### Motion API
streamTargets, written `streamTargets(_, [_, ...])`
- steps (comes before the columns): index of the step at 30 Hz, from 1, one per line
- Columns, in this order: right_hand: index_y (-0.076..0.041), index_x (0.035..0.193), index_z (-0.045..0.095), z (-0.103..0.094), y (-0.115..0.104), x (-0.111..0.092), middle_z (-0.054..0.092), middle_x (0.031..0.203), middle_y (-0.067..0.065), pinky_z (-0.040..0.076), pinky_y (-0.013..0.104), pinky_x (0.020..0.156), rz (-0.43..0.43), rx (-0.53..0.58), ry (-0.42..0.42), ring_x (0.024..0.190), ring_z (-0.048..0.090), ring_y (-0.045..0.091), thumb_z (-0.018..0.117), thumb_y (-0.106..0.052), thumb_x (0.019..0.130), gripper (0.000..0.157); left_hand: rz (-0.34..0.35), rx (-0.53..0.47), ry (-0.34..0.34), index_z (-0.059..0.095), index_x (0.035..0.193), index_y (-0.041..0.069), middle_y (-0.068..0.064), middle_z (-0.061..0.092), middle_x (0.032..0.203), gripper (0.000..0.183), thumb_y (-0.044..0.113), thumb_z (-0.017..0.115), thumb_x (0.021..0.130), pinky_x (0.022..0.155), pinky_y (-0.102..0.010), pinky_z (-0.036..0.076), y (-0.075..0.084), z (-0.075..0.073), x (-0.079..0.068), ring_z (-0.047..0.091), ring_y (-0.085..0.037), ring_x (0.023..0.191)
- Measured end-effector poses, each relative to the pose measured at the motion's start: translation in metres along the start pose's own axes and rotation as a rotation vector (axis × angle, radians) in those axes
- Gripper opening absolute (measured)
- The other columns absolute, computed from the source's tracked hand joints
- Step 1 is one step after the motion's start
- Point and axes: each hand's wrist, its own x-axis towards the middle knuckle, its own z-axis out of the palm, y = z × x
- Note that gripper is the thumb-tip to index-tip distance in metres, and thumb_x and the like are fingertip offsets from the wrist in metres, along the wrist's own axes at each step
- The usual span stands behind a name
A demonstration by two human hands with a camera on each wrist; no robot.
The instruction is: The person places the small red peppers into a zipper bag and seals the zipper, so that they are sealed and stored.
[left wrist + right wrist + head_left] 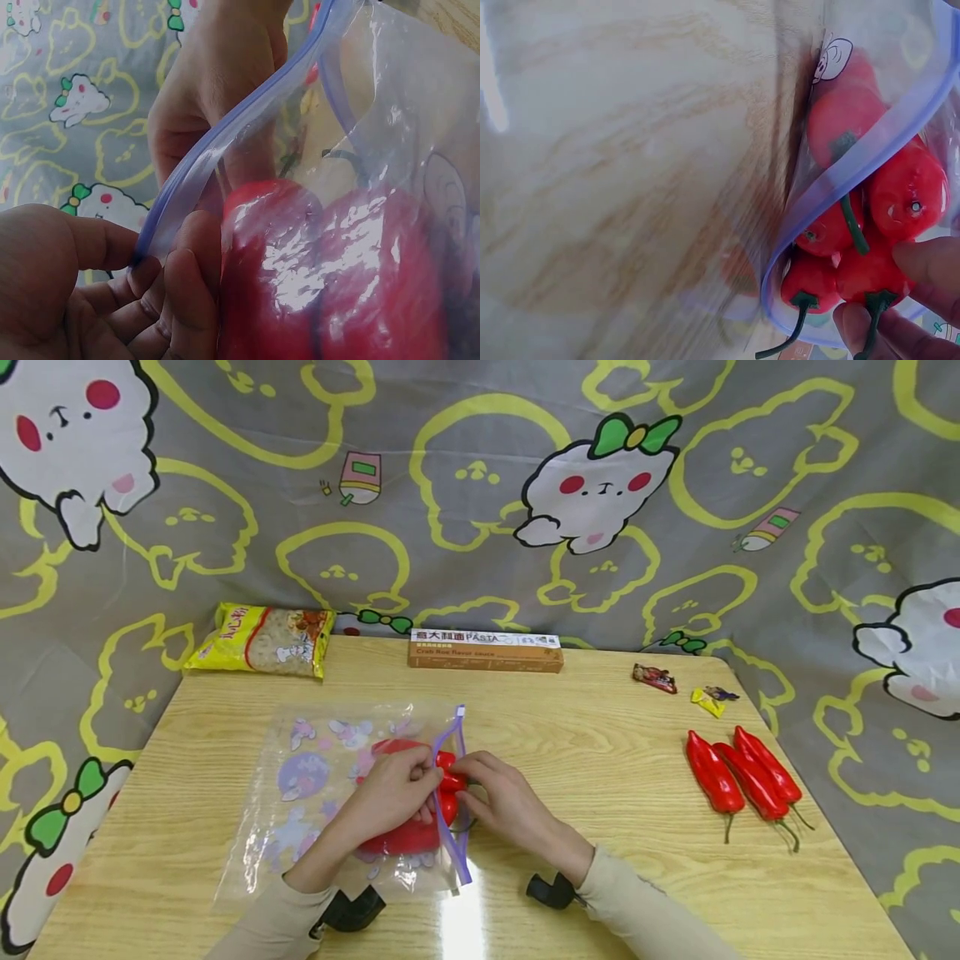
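A clear zip bag (303, 777) with cartoon prints and a purple zip strip lies on its side, its mouth facing right. Several red peppers (405, 839) with green stems are inside it. Thumb and finger of my left hand (397, 785) pinch the purple edge of the mouth, as the left wrist view shows. At the opening, my right hand (517, 806) holds a red pepper (866, 277) between thumb and fingers near its stem. In the right wrist view, other peppers crowd around it, and some stems stick out of the mouth.
Three long red peppers (757, 785) lie on the right of the wooden table (600, 718). Behind them are small wrapped snacks (655, 677). A pasta box (486, 652) and a yellow food bag (262, 639) stand along the back, before a patterned cloth (465, 568).
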Motion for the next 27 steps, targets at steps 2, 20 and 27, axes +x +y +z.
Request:
streamTargets(2, [-0.009,0.111,0.061,0.000,-0.001,0.000,0.060,0.107,0.000,0.051,0.021,0.077,0.002,-0.001,-0.005,0.093,0.061,0.011,0.067,-0.006,0.082,0.030,0.006,0.004,0.002,0.049,0.075,0.003,-0.005,0.059,0.055,0.018,0.011,0.049,0.092,0.043,-0.032,0.051,0.000,0.000,0.000,0.060,-0.019,0.046])
streamTargets(20, [-0.001,0.106,0.062,-0.091,0.077,-0.065,0.060,0.105,0.017,0.047,0.049,0.077,0.267,-0.411,0.251,0.094,0.057,0.035,0.066,-0.004,0.077,0.029,0.000,-0.004,0.020,0.049,0.074,0.003,-0.005,0.059,0.054,0.019,0.010,0.050,0.091,0.042,-0.032,0.050,0.000,0.000,0.000,0.059,-0.019,0.045])
streamTargets(27, [0.005,0.101,0.061,-0.138,0.135,-0.123,0.057,0.091,0.027,0.041,0.056,0.060,0.396,-0.647,0.358,0.077,0.053,0.046,0.065,-0.001,0.071,0.031,0.001,0.006,0.024,0.049,0.073,0.004,-0.005,0.058,0.053,0.020,0.011,0.050,0.092,0.042,-0.031,0.050,-0.003,-0.001,0.001,0.059,-0.018,0.044])
